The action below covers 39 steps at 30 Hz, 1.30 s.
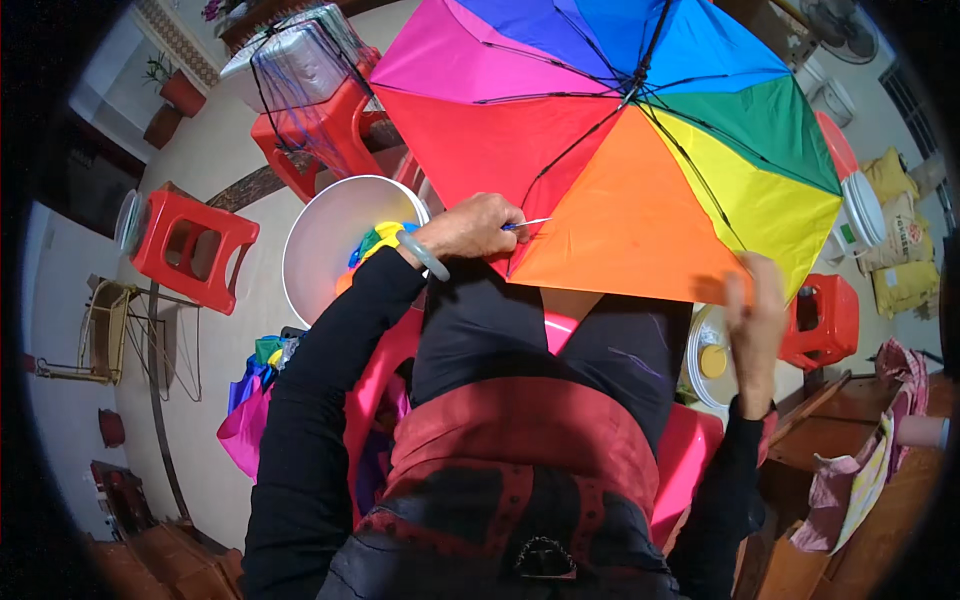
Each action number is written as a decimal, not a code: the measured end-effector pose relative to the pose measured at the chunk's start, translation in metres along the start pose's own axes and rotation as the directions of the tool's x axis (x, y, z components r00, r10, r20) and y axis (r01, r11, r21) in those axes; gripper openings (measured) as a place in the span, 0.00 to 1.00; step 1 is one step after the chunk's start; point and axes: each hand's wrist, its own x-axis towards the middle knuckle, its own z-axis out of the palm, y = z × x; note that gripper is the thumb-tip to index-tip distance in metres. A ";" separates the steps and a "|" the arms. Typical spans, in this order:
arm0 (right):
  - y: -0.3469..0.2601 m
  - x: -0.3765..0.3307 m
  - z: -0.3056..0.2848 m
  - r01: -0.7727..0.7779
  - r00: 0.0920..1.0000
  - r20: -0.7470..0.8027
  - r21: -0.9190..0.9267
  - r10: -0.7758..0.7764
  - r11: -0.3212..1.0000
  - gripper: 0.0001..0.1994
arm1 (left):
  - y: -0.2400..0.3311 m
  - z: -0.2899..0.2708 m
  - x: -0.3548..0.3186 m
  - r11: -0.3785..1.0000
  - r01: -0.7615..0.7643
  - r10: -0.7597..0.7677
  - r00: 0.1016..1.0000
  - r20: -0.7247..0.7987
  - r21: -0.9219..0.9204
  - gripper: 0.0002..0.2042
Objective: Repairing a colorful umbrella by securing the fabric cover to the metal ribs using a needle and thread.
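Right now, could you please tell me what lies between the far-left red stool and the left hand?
Floor, then a white bucket holding colourful fabric, as the head view shows.

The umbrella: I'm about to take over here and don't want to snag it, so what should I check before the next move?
1. Umbrella spread open: ok, its inner side faces up.
2. Tool held: ok, the left hand has it.
3. Tool's tip clear of the fabric: cannot tell; it lies over the orange panel, near the red seam, contact unclear.
4. Right hand gripping the edge: cannot tell; it is blurred at the near edge.
5. Bucket free for use: not ok, coloured cloth lies inside.
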 end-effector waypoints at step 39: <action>-0.013 -0.024 0.034 0.302 0.919 0.206 0.178 -0.335 0.937 0.06 | 0.011 0.001 -0.006 0.946 -0.254 0.221 0.960 -0.173 -0.202 0.10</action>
